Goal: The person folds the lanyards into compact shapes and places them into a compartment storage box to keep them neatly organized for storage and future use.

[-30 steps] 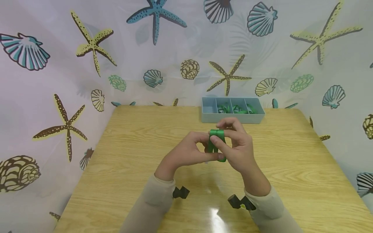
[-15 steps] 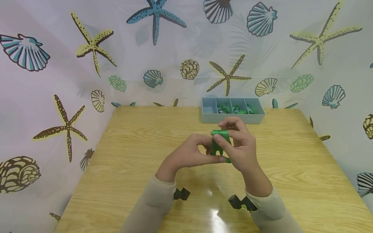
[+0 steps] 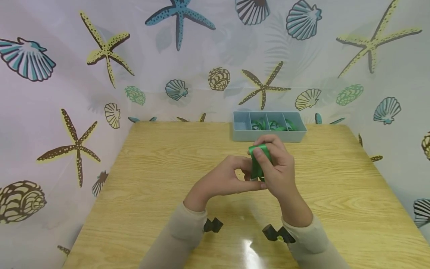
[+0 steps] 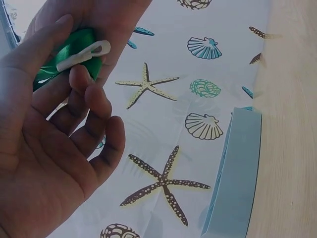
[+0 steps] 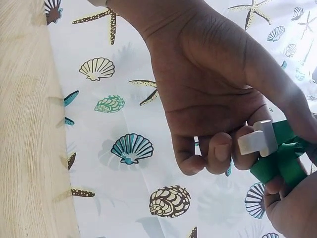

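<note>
A green satin lanyard point(image 3: 258, 168), folded into a flat bundle, is held between both hands above the table. My right hand point(image 3: 282, 170) pinches its upper part, thumb across the front and fingers behind. From the left, my left hand point(image 3: 226, 181) holds the lower part, its thumb reaching under the bundle towards the right palm. A white plastic clip point(image 4: 84, 55) with a looped end lies against the ribbon in the left wrist view. The right wrist view shows the clip point(image 5: 261, 139) beside the curled right fingers. Part of the lanyard is hidden by the hands.
At the back of the wooden table point(image 3: 161, 160) stands a blue-grey divided box point(image 3: 268, 136). Green ribbons lie in its three right compartments; its leftmost shows a bare floor. A curtain point(image 3: 198, 59) printed with shells and starfish surrounds the table.
The lanyard has shifted slightly right and tilted, and the end that hung below the left thumb is now out of sight. My left hand has moved a little right.
</note>
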`<state>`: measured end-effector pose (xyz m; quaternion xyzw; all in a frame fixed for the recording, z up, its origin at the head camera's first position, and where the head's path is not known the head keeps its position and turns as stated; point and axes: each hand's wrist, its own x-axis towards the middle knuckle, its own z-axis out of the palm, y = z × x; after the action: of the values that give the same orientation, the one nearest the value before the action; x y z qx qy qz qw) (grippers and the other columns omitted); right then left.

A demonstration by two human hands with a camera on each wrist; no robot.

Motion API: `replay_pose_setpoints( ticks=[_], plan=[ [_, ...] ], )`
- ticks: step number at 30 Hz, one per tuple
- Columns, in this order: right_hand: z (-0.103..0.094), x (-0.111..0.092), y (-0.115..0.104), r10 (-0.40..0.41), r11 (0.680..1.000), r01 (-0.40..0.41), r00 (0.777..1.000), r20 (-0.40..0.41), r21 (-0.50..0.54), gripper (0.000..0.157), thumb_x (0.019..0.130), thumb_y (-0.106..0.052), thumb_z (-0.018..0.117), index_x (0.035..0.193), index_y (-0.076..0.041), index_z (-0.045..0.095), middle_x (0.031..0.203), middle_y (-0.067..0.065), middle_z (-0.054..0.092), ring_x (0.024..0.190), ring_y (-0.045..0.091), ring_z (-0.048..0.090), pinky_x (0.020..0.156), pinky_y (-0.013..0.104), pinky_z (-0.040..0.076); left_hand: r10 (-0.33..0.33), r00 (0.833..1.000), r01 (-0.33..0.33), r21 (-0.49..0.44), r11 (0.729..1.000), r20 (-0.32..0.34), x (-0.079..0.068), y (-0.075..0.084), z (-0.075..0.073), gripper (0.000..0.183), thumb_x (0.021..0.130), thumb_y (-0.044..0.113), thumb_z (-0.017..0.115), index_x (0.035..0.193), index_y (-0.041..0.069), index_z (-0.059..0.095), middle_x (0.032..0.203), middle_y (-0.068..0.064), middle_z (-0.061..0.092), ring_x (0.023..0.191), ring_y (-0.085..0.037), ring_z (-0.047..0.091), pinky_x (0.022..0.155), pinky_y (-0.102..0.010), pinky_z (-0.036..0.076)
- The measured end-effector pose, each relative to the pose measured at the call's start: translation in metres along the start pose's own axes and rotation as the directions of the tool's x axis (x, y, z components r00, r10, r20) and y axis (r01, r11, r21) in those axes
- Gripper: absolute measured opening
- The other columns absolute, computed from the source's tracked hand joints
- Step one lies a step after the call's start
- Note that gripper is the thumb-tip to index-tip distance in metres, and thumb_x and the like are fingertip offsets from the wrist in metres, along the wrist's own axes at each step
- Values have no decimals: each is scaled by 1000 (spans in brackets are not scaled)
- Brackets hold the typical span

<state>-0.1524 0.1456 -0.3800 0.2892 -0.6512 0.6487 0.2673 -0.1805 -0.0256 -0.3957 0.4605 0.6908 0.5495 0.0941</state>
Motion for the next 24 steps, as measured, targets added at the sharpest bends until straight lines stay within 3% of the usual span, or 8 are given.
replay_pose_setpoints(
  ticks=[7, 11, 14, 20, 24],
  plan=[
    [-1, 0, 3, 13, 999, -13, 1000, -7, 33, 23, 105, -3, 63, 91, 15, 67, 113, -2, 61, 109, 20, 55, 89, 27, 50, -4, 1000, 4, -25, 1000, 10, 2, -1, 1, 11, 103, 18, 72, 96, 10, 76, 79, 2, 72, 74, -21, 66, 67, -27, 52],
    [-2, -1, 1, 45, 998, -44, 999, -9, 33, 38, 111, -8, 46, 94, 18, 69, 113, -3, 61, 109, 19, 55, 94, 28, 50, -40, 999, 40, -23, 999, -4, 3, 0, 2, 12, 103, 19, 72, 100, 9, 78, 87, 1, 75, 77, -19, 67, 69, -27, 53],
    [-3, -1, 1, 69, 997, -69, 998, -9, 35, 41, 108, -4, 38, 96, 20, 68, 114, -3, 61, 109, 20, 55, 95, 28, 50, -59, 998, 59, -5, 998, -26, 4, 0, 2, 14, 104, 21, 72, 100, 10, 79, 92, 2, 76, 77, -11, 63, 69, -25, 52],
    [-3, -1, 2, 59, 996, -58, 998, -16, 66, 23, 102, 10, 48, 98, 19, 69, 115, -2, 60, 108, 19, 54, 91, 25, 53, -66, 997, 65, -12, 998, -48, 4, -2, 5, 17, 105, 21, 70, 98, 7, 77, 86, 1, 74, 76, -8, 62, 68, -26, 52],
    [-2, -2, 5, 53, 993, -51, 999, -11, 106, 28, 101, 13, 52, 103, 5, 79, 116, -2, 59, 107, 19, 54, 90, 25, 52, -64, 995, 64, -11, 998, -70, 3, -3, 7, 14, 104, 20, 71, 101, 7, 77, 84, -1, 75, 74, -9, 62, 66, -24, 50]
  ],
)
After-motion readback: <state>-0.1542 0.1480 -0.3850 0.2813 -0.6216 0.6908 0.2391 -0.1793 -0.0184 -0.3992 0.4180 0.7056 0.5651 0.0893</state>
